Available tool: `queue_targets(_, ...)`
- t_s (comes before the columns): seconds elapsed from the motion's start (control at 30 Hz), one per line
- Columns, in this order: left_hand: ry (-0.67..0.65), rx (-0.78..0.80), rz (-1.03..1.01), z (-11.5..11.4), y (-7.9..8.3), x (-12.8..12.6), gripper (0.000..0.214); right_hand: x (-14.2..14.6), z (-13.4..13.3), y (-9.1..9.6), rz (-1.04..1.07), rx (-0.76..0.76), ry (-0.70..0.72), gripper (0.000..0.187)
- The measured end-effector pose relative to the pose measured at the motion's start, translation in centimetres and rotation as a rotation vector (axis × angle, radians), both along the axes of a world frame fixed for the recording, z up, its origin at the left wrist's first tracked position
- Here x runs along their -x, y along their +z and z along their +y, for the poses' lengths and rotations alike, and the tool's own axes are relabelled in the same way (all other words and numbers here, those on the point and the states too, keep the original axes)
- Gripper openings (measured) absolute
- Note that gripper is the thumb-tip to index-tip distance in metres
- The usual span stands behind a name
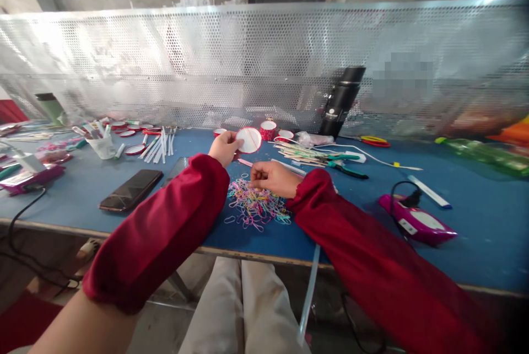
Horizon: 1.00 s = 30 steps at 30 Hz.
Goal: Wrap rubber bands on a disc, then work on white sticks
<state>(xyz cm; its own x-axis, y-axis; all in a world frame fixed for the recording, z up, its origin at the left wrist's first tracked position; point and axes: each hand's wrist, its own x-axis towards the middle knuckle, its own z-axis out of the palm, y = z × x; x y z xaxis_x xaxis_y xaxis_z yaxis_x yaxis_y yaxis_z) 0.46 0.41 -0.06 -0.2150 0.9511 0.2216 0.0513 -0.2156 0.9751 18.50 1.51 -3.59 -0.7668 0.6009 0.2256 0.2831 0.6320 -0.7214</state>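
My left hand is closed on the edge of a round white disc with a red rim, held up above the table with its white face toward me. A faint reddish line crosses that face. My right hand is pinched, its fingertips just over a loose pile of small coloured rubber bands. Whatever sits between those fingertips is too small to make out. Behind the hands stand a red patterned round stack and another red-rimmed disc. A pink pen-like stick lies between my hands.
On the blue table lie a phone, white sticks, wooden sticks, teal-handled pliers and a purple power strip. A black bottle leans against the perforated metal screen. A cup of pens stands left.
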Motion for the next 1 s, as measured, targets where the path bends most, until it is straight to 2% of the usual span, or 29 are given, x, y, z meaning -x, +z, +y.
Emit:
queue_targets(0.27, -0.015, -0.006, 0.007, -0.1, 0.1, -0.1, 0.007, -0.1, -0.1, 0.5, -0.092, -0.212, -0.054, 0.027)
queue_targets(0.47, -0.016, -0.009, -0.001, -0.1, 0.1, -0.1, 0.009, -0.4, 0.0, 0.1, -0.131, -0.058, -0.039, 0.021)
queue_targets(0.6, -0.019, -0.011, -0.012, -0.2, 0.1, -0.2, 0.011, -0.5, 0.4, 0.1, -0.113, -0.05, -0.072, 0.018)
queue_targets(0.67, -0.007, -0.02, -0.021, -0.2, 0.1, -0.1, 0.012, -0.9, 0.8, 0.4, -0.129, -0.096, -0.106, 0.015)
queue_targets(0.77, 0.016, -0.023, -0.032, 0.0, 0.0, 0.1, 0.01, -2.5, 1.7, 1.6, -0.129, -0.268, -0.26, 0.011)
queue_targets(0.87, 0.031, 0.011, -0.012, 0.2, 0.1, 0.2, 0.006, -5.2, 3.3, 3.3, -0.15, -0.462, -0.549, 0.014)
queue_targets(0.93, 0.029, 0.042, 0.014, 0.2, 0.1, 0.1, 0.005, -7.0, 4.8, 4.3, -0.278, -0.491, -0.687, 0.01)
queue_targets(1.0, 0.021, 0.052, 0.036, 0.2, 0.2, 0.1, 0.007, -8.1, 6.5, 4.9, -0.386, -0.472, -0.681, 0.004)
